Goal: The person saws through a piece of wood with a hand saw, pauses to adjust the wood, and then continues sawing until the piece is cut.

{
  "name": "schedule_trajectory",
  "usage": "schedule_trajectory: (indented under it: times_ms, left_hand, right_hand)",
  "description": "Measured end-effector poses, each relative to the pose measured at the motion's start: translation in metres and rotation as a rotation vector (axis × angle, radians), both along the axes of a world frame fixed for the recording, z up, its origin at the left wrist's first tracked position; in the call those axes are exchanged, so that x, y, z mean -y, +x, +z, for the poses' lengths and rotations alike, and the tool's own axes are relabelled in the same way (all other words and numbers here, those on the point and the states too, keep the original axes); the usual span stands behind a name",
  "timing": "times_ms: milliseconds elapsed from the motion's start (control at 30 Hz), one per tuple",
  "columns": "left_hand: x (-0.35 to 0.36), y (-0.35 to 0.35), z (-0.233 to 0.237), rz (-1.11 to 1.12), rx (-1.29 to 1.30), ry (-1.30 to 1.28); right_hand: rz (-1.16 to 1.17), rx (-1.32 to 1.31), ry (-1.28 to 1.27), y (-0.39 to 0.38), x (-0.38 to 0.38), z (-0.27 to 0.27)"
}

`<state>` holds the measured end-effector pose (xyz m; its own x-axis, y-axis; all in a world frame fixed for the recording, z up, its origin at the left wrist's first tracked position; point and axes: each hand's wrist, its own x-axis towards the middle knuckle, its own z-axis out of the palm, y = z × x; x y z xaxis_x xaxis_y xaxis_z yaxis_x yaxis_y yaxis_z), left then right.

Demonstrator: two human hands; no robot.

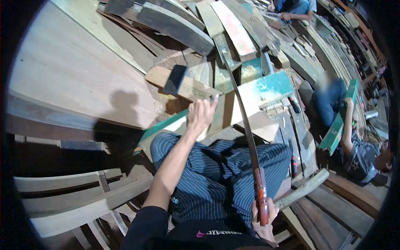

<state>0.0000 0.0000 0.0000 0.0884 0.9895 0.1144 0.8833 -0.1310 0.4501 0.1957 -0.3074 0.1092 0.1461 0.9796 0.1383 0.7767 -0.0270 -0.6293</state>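
**Saw (252, 148) Held in Right Hand (265, 214)**

The handle (261, 196) is wrapped by curled fingers, the blade (242, 104) extended ahead of them. Beneath the left hand's (200, 114) bent fingers, a green-and-white board (266, 91) is seen; whether it is pinched cannot be told.

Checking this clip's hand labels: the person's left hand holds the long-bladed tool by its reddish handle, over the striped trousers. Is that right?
Not quite: the head view shows that it is the person's right hand that holds the long-bladed tool by its reddish handle, over the striped trousers.
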Motion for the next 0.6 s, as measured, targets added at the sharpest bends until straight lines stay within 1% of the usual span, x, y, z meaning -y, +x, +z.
schedule_trajectory:
  times_ms: [33,67,100,167,200,300,400,500,533,567,600]
  left_hand:
    - [0.005,0.002,0.002,-0.008,0.026,-0.024]
    - [0.007,0.004,-0.002,-0.011,0.054,0.032]
    - [-0.003,-0.007,-0.003,-0.025,-0.019,-0.018]
    - [-0.008,-0.005,-0.023,-0.036,0.017,0.077]
    - [-0.007,-0.002,-0.023,-0.023,0.03,0.076]
    - [-0.005,-0.003,-0.017,-0.002,0.027,0.074]
    - [-0.005,-0.006,-0.014,-0.009,0.026,0.066]
    - [-0.004,-0.006,-0.01,-0.004,0.037,0.07]
    - [-0.003,-0.005,-0.008,-0.022,0.046,0.092]
    - [-0.002,-0.004,-0.007,-0.016,0.04,0.085]
    - [-0.001,-0.004,-0.006,-0.011,0.035,0.076]
  right_hand:
    - [0.014,0.041,0.02,0.0,0.007,0.006]
    - [0.025,0.081,0.047,-0.002,0.011,0.013]
    - [0.001,0.007,0.094,-0.011,0.002,-0.005]
    - [-0.03,-0.04,0.156,-0.015,-0.014,0.0]
    - [0.032,-0.013,0.154,-0.013,-0.018,0.005]
    - [0.148,-0.042,0.171,-0.022,-0.047,0.026]
    - [0.102,-0.321,0.098,-0.025,-0.071,0.034]
    - [0.047,-0.39,-0.005,-0.018,-0.09,0.05]
    - [0.025,-0.321,0.028,-0.017,-0.095,0.06]
    - [0.008,-0.437,-0.02,-0.011,-0.095,0.055]
    - [0.003,-0.453,-0.023,-0.01,-0.097,0.059]
